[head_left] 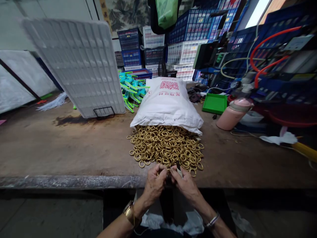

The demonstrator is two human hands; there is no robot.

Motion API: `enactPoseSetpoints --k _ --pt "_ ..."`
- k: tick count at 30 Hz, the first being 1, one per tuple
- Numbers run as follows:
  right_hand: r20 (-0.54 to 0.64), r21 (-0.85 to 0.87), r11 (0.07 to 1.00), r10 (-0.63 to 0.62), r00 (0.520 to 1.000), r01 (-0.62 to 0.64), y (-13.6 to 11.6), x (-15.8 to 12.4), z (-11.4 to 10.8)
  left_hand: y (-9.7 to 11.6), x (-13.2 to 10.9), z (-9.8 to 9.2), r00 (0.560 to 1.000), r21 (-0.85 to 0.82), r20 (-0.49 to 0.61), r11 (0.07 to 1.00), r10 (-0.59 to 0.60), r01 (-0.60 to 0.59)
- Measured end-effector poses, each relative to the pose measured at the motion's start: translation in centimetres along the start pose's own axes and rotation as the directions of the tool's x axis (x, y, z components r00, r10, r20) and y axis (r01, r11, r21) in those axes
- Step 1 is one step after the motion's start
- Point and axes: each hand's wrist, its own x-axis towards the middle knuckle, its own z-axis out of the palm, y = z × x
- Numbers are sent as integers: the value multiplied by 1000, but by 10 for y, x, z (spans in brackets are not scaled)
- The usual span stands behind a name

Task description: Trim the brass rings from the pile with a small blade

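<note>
A heap of gold-coloured metal rings (170, 145) spills from the mouth of a white woven sack (170, 105) onto the table. At the near edge of the heap, my left hand (155, 183) is closed in a pinch; a gold-coloured glint shows at its fingers, but what they hold is mostly hidden. Close beside it, my right hand (186, 185) is closed around a small pale tool with a black end (178, 168), its kind unclear. The fingertips of both hands nearly meet in front of the rings.
A white ribbed plastic panel (76, 66) stands on the brown table (74, 148) at left. Turquoise and green plastic pieces (132, 89) lie behind it. To the right are a green tray (215, 103) and a pink bottle (234, 114). Stacked crates (185, 53) fill the back.
</note>
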Motion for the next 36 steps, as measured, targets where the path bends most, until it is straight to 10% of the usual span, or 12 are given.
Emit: enactPoseSetpoints --k 4,12,36 --pt "-14 -11 1000 16 1000 -16 -2 2 2 -2 -4 1 993 43 38 992 116 -118" --pt "-24 -57 998 -42 999 40 -6 4 5 -4 -3 -5 958 -127 192 962 -214 240" --pt "118 -713 675 -153 981 191 -8 -10 9 1 -13 -11 986 -194 101 969 -136 154"
